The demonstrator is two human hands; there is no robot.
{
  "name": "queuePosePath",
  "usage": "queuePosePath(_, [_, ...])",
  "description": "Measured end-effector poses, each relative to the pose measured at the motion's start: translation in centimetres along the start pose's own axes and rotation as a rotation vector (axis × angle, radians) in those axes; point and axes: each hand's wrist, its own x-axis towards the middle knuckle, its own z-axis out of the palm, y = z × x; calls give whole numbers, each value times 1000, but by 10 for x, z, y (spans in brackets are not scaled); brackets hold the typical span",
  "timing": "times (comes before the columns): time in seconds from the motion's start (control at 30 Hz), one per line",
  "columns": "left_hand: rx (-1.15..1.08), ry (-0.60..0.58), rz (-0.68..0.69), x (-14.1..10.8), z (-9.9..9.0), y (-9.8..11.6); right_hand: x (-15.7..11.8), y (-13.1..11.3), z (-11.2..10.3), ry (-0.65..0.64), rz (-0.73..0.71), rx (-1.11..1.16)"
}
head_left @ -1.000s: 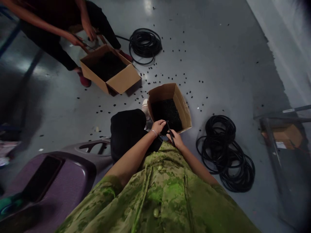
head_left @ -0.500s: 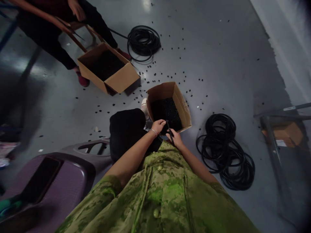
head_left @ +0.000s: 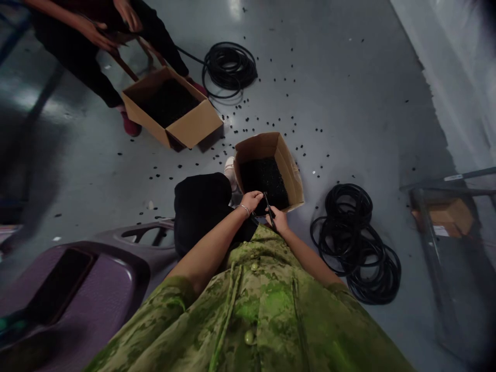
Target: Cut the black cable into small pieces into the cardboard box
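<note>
Over the near edge of an open cardboard box (head_left: 291, 173), my two hands are close together. The fingers of my left hand (head_left: 251, 200) are pinched, and what lies between them is too small and dark to make out. My right hand (head_left: 278, 219) is wrapped round a slim dark tool (head_left: 270, 211), whose narrow end points up beside my left fingertips. Its exact kind does not show. Small black pieces (head_left: 265, 175) fill the bottom of the box.
A second cardboard box (head_left: 197, 124) with black contents stands before a seated person (head_left: 93, 31). Coils of black tubing lie at the back (head_left: 230, 64) and right (head_left: 360, 227). Black bits dot the floor. At left is a purple seat (head_left: 104, 289) with a phone (head_left: 60, 284).
My hands stay at the box in nearly the same pose. The other person's hands have shifted, and the thin tool there has swung. The view has turned slightly.
</note>
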Motion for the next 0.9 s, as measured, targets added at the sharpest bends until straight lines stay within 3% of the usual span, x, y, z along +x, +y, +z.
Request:
queuePosePath(0.47, [4, 9, -41, -1, -3, 5, 5, -2, 1, 12, -5, -87])
queuePosePath(0.6, [10, 19, -28, 2, 0, 2, 1, -7, -7, -38, 2, -15])
queuePosePath(0.9, [-15, -55, -120, 2, 5, -3, 0, -16, -11, -161, 202, 277])
